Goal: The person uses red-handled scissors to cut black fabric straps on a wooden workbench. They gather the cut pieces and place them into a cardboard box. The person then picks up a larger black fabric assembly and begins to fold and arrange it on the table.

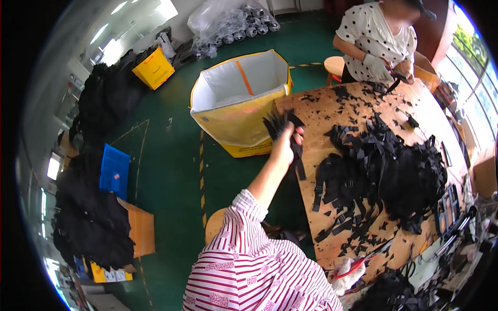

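My left hand (pixel 289 139) is stretched forward, bare, above the table's left edge beside the yellow bag. Its fingers are closed round a bunch of black webbing straps (pixel 277 126), some fanning up past the hand and one hanging below it. Low in view, near the table's front edge, my right hand (pixel 344 277) wears a white glove and grips red-handled scissors (pixel 357 267), the blades pointing away to the right. A large heap of black straps with buckles (pixel 399 166) covers the middle of the wooden table (pixel 311 217). Small black offcuts lie scattered around it.
A big open yellow bag (pixel 236 122) with a white lining stands left of the table. Across the table a co-worker (pixel 371 41) in gloves handles a black strap. On the left are a blue crate (pixel 114 171), a cardboard box (pixel 141 228) and black piles (pixel 88 223).
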Demonstrator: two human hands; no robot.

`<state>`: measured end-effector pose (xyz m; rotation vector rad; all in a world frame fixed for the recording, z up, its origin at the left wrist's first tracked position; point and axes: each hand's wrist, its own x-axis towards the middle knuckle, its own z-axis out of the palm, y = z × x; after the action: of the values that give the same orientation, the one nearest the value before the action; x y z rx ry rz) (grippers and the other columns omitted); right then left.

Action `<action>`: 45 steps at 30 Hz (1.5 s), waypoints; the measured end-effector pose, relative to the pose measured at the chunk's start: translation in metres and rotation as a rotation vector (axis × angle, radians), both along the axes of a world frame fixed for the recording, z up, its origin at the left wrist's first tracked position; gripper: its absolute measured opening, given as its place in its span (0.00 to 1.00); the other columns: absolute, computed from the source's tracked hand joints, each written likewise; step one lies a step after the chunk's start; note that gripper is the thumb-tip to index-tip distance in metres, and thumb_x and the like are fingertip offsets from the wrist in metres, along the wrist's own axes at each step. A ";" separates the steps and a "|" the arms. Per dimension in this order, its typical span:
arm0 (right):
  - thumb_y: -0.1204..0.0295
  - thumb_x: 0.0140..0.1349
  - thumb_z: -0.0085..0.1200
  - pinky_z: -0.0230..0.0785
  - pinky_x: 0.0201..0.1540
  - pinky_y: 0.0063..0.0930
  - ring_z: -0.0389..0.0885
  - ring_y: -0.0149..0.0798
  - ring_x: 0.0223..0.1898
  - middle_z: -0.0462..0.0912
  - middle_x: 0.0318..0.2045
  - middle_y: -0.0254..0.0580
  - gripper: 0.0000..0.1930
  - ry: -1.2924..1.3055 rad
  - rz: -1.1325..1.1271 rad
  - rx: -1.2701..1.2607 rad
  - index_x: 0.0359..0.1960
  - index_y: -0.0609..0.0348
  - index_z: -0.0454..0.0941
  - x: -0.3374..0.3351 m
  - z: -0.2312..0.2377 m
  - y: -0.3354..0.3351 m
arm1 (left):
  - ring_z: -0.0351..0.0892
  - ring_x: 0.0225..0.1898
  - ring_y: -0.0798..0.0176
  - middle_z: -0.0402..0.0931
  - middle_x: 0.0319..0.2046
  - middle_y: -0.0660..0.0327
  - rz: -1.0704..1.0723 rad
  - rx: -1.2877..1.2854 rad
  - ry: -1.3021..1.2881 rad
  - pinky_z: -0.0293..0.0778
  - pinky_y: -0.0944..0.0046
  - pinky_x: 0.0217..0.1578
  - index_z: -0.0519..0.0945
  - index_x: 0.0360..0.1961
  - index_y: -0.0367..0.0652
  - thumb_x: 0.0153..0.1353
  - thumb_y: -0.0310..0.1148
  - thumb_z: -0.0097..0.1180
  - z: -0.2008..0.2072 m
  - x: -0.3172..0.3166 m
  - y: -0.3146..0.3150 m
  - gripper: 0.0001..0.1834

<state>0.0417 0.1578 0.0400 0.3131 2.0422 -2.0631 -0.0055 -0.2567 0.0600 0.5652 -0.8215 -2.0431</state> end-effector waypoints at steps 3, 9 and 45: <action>0.76 0.55 0.52 0.62 0.16 0.18 0.66 0.26 0.16 0.69 0.25 0.34 0.19 -0.059 -0.006 0.110 0.47 0.55 0.61 -0.008 -0.006 -0.002 | 0.68 0.17 0.69 0.76 0.23 0.57 -0.172 -0.115 -0.112 0.65 0.71 0.21 0.72 0.43 0.42 0.59 0.38 0.58 0.015 -0.012 0.059 0.15; 0.81 0.49 0.58 0.67 0.30 0.21 0.69 0.27 0.28 0.70 0.34 0.36 0.27 0.031 0.256 0.111 0.51 0.57 0.60 -0.001 0.011 -0.002 | 0.74 0.25 0.71 0.75 0.30 0.65 -0.528 -0.198 -0.062 0.61 0.75 0.20 0.69 0.52 0.46 0.58 0.34 0.59 -0.006 -0.001 0.123 0.21; 0.66 0.56 0.49 0.61 0.21 0.17 0.64 0.24 0.18 0.67 0.23 0.31 0.17 -0.213 0.192 -0.226 0.45 0.59 0.64 0.010 -0.003 0.006 | 0.67 0.21 0.73 0.71 0.25 0.66 -0.973 -0.305 -0.319 0.61 0.73 0.20 0.74 0.37 0.46 0.63 0.27 0.52 -0.049 -0.013 0.265 0.03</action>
<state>0.0519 0.1637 0.0369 0.2715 1.6329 -2.0217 -0.0187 0.0086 0.0109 0.3373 -1.8267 -2.6154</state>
